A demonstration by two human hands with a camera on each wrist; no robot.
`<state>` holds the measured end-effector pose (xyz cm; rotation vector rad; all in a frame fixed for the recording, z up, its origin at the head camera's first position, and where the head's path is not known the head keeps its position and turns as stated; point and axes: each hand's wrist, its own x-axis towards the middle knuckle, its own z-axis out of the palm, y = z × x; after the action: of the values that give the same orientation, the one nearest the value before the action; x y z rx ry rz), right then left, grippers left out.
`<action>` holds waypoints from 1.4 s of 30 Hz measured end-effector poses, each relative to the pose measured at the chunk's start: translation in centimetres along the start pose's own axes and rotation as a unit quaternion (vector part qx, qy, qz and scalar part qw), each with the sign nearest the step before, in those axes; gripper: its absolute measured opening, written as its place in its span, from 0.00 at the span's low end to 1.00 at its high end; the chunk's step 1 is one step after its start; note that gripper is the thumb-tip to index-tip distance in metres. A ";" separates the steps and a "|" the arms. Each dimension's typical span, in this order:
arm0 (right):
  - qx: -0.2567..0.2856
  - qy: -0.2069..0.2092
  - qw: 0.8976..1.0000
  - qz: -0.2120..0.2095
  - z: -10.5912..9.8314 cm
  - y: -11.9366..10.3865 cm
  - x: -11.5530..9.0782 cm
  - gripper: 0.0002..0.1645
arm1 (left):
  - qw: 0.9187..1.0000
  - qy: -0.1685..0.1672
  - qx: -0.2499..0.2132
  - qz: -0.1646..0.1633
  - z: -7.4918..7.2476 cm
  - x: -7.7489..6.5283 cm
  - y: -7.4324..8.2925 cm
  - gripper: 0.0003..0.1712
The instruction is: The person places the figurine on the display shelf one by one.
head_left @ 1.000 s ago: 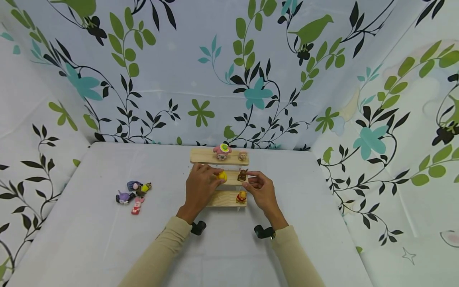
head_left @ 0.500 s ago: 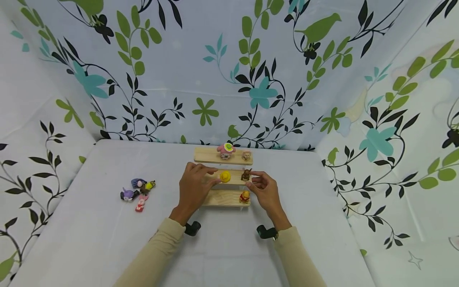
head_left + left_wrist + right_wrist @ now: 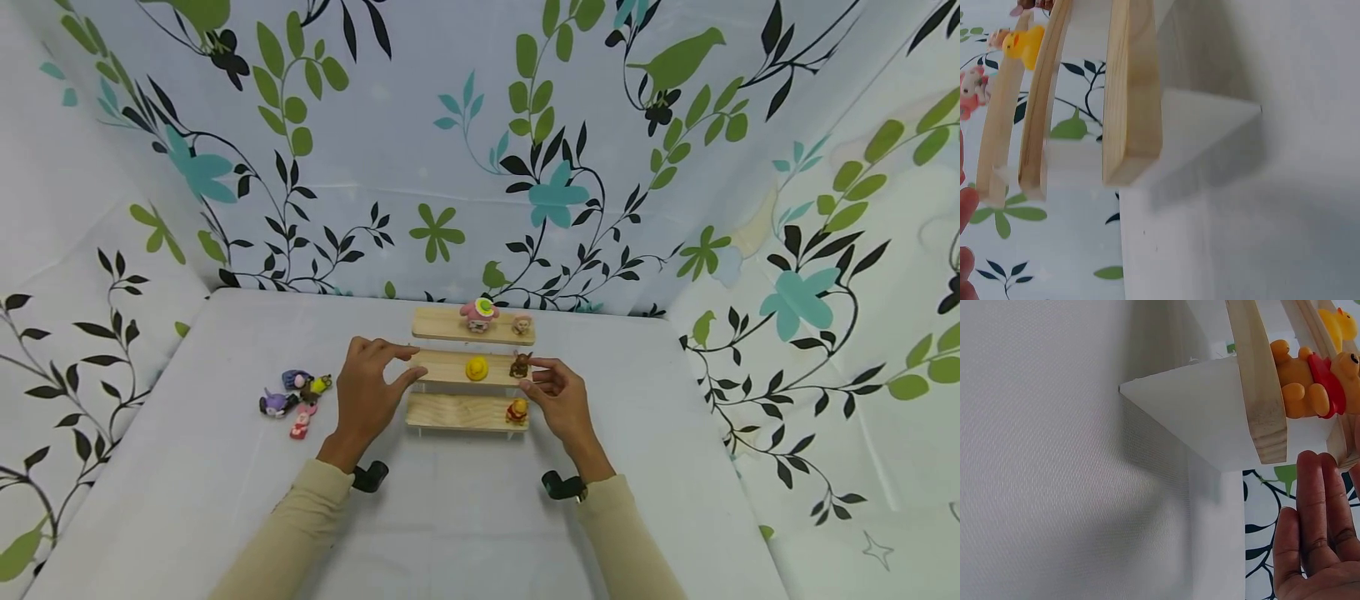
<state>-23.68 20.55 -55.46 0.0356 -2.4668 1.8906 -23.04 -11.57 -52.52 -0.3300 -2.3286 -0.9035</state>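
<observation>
A yellow toy duck [image 3: 477, 367] stands on the middle plank of a three-tier wooden shelf [image 3: 450, 367]. Left of that plank is my left hand [image 3: 369, 392], thumb and forefinger spread, with nothing between them. My right hand [image 3: 558, 398] is at the plank's right end; its thumb tip lies near the front edge and its forefinger beside a small brown figurine [image 3: 520, 365]. In the right wrist view, several of its fingers [image 3: 1313, 506] extend below the shelf's end. A bear figurine in a red shirt [image 3: 1316, 381] sits on the lowest plank.
On the top plank stand a pink figurine [image 3: 478, 314] and a smaller one [image 3: 522, 324]. Several figurines, one of them purple [image 3: 277, 403], lie in a cluster on the white tabletop [image 3: 225, 500] at the left. A leaf-patterned cloth [image 3: 360, 125] hangs behind the table.
My left hand has let go of the yellow duck and drawn away to the left, leaving it on the middle plank. My right hand has stayed by the shelf's end. The head view has shifted slightly.
</observation>
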 end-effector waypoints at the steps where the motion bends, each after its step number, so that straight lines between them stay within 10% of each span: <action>1: 0.000 0.001 1.000 -0.001 0.0 0.0 0.0 0.25 | 1.000 0.000 0.004 -0.001 -0.3 0.0 -0.3 0.22; 24: -0.001 0.003 1.000 0.021 0.1 -0.1 0.2 0.25 | 0.991 0.004 0.106 -0.078 -7.9 -1.1 -10.1 0.22; 42: 0.002 0.002 1.000 0.013 0.1 -0.1 0.0 0.25 | 0.973 -0.125 0.135 -0.139 -9.7 -1.7 -14.9 0.22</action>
<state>-23.70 20.45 -55.40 0.0012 -2.4733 1.9039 -23.65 -29.15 -55.79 -0.0005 -2.7399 -0.6890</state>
